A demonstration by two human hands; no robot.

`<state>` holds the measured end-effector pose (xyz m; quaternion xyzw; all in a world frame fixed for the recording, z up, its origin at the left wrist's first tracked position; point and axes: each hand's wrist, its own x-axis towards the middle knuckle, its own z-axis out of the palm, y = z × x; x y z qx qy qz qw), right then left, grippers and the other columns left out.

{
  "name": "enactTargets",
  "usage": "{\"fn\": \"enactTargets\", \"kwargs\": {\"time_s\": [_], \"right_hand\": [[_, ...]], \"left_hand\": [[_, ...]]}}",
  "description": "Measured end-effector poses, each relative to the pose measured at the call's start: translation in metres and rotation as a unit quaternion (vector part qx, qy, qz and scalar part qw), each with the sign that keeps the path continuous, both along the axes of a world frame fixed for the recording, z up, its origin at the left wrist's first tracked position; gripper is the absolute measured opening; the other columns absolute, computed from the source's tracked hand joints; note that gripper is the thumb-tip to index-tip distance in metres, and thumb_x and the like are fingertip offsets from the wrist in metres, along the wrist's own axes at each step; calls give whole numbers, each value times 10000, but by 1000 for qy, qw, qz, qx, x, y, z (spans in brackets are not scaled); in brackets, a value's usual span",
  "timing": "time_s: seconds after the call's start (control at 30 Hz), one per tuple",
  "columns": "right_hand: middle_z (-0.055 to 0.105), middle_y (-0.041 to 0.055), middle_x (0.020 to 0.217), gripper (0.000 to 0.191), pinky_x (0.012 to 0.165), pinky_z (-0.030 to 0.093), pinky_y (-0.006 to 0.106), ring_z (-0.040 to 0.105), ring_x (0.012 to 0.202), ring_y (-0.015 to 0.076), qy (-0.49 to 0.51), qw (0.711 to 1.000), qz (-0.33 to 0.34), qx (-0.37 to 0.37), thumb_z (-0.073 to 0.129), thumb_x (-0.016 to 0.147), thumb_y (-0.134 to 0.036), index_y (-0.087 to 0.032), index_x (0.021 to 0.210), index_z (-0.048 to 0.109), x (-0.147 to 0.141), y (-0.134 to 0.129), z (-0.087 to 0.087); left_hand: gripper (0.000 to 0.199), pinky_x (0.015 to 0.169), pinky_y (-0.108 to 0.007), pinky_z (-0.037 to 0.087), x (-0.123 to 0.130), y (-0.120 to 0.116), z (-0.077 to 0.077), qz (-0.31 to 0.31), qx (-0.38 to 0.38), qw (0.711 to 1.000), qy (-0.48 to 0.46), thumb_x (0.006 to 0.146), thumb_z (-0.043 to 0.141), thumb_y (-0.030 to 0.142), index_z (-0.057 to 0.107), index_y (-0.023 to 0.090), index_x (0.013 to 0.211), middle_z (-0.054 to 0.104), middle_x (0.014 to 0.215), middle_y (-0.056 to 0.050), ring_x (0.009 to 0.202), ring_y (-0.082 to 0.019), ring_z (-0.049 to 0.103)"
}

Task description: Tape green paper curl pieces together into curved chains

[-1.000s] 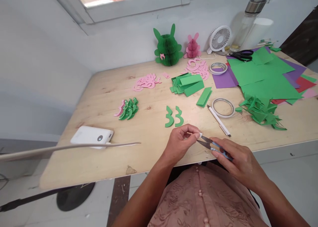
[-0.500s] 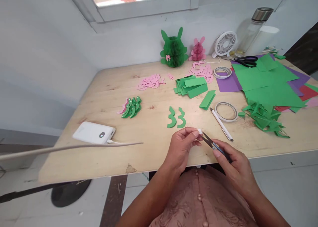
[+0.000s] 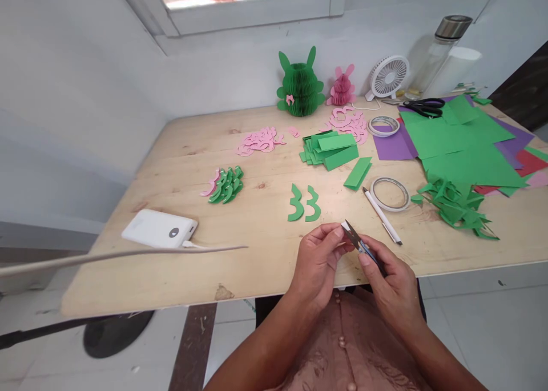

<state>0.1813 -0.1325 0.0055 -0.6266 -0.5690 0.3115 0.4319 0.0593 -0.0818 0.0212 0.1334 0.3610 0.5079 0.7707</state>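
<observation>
Between the thumb and fingers of my left hand [image 3: 319,257] is a small white piece of tape [image 3: 345,224]. My right hand [image 3: 387,274] grips a pair of small scissors [image 3: 356,240], whose dark blades lie against the white piece. Just beyond my hands, two scalloped green paper cutouts [image 3: 313,204] rest side by side on the wooden table [image 3: 257,231]. A white pen [image 3: 382,216] and a roll of tape [image 3: 389,194] lie to the right of them. Behind the cutouts are a folded green paper strip [image 3: 358,173] and a pile of green strips [image 3: 329,149].
On the left lie a white power bank [image 3: 160,229] with its cable and stacked green cutouts [image 3: 226,184]. Pink cutouts [image 3: 260,141], a green paper rabbit [image 3: 301,88], a small fan [image 3: 389,77] and a bottle [image 3: 443,54] stand behind. Green scraps [image 3: 456,208] and coloured sheets [image 3: 462,134] cover the right.
My right hand has moved left and slightly up, bringing the scissor blades over the white piece. The blades now look closer together. My left hand has barely moved.
</observation>
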Motion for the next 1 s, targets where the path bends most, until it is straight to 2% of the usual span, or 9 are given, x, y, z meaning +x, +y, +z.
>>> {"fn": "enactTargets", "kwargs": {"time_s": [0.33,1.0], "right_hand": [[683,60,1148,317,821,556,301,661,1012,218,-2,1000,3,6,537,879,-351,-219,1145,645,0,2,-2],[698,61,1112,322,833,563,353,668,999,238,-40,999,-3,34,534,875,-344,-218,1145,656,0,2,-2]], "left_hand": [[135,742,-257,480,4,-1,-1,14,-2,1000,-15,662,778,228,678,147,699,657,737,-10,710,-107,586],[182,749,-269,475,5,-1,-2,10,-15,1000,-7,637,788,253,648,149,690,654,741,-9,693,-112,589]]}}
